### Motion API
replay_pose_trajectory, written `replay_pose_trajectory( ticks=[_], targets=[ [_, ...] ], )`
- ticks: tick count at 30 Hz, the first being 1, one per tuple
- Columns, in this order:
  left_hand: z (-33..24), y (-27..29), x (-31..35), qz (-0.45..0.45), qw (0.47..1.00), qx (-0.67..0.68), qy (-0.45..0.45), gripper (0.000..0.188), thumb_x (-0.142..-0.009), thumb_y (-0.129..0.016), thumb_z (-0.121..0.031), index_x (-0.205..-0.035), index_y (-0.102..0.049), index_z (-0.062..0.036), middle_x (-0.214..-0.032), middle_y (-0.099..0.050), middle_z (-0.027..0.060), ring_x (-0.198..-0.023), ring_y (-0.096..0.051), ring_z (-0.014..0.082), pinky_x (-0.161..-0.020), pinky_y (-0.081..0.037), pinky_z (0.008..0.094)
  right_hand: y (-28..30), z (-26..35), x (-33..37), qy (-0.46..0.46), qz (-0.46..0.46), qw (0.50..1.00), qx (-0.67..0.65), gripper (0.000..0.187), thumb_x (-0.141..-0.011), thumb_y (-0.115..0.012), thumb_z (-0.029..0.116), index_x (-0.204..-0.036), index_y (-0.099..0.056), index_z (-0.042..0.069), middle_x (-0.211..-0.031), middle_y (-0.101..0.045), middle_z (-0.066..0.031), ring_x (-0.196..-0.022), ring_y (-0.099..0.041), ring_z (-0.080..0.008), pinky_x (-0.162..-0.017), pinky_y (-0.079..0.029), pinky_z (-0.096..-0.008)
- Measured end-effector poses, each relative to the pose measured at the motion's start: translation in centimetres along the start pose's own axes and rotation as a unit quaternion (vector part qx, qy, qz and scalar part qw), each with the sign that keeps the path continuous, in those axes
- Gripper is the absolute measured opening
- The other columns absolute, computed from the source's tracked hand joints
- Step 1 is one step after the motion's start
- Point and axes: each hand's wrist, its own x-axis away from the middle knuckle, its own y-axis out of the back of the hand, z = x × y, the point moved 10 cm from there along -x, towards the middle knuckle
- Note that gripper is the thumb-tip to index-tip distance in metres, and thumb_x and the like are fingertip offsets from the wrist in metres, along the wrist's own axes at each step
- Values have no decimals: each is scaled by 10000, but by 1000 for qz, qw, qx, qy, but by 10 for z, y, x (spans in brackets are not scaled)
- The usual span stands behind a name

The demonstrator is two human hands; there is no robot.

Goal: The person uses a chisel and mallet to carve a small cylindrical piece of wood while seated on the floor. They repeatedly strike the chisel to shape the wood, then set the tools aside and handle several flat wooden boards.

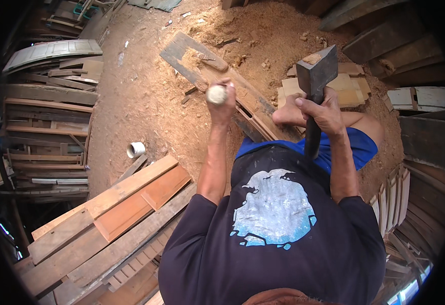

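Note:
My left hand is closed around an upright chisel. Only its round, pale handle end shows; the blade is hidden below my fist. Under it, a long weathered plank slants from the far left toward my lap, with a dark slot cut in its nearer part. In my right hand is a mallet, gripped by its dark handle. Its blocky grey head is raised, with a worn pale patch on top. My bare foot rests beside the plank.
Boards and orange-brown panels lie stacked at the near left. A white cup-like container lies on the dusty floor. More timber is piled along the left side, and large planks lean at the right. Wood shavings cover the ground ahead.

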Motion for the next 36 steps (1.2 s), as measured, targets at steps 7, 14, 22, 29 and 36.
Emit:
replay_pose_trajectory(
  ticks=[7, 14, 22, 29, 36],
  targets=[
    [-4, 15, -25, 34, 995, 52, 73, 204, -941, -644, -4, -1145, -625, 0, -713, -606, 0, -616, -601, 80, -572, -503, 238, -21, 14, -7, 0, 22, 1000, 21, 275, -843, -830, 146, -941, -636, -22, -726, -632, -35, -602, -586, -89, -543, -480, -256],
    [19, -14, 7, 110, 984, 79, 113, 215, -975, -613, -55, -1179, -586, 9, -752, -597, 17, -670, -602, 100, -600, -496, 252, -27, 97, -5, 154, -14, 988, 18, 394, -824, -867, 158, -1096, -652, -30, -925, -679, -64, -821, -621, -111, -720, -523, -290],
    [-7, -46, 52, 182, 972, -98, -116, 227, -852, -728, -54, -1074, -692, -23, -791, -683, 67, -690, -658, 138, -641, -526, 271, -70, 97, 6, 315, 44, 924, 213, 196, -779, -802, 87, -932, -714, 3, -788, -708, -99, -725, -684, -239, -669, -539, -356],
    [-28, -118, 136, 380, 902, -119, -169, 282, -804, -692, -99, -1086, -698, -79, -897, -693, 74, -879, -692, 310, -725, -543, 422, -48, 25, 6, 147, 93, 897, 405, 200, -728, -758, 130, -877, -712, 5, -784, -685, -216, -750, -678, -418, -651, -538, -452],
    [-28, -84, 84, 284, 954, -75, -63, 253, -793, -757, -87, -1039, -712, -49, -901, -727, 127, -826, -717, 321, -741, -573, 392, -15, 72, 24, 169, -28, 971, 167, 199, -789, -742, 11, -982, -706, -16, -853, -732, -110, -789, -723, -185, -701, -564, -367]
  ],
)
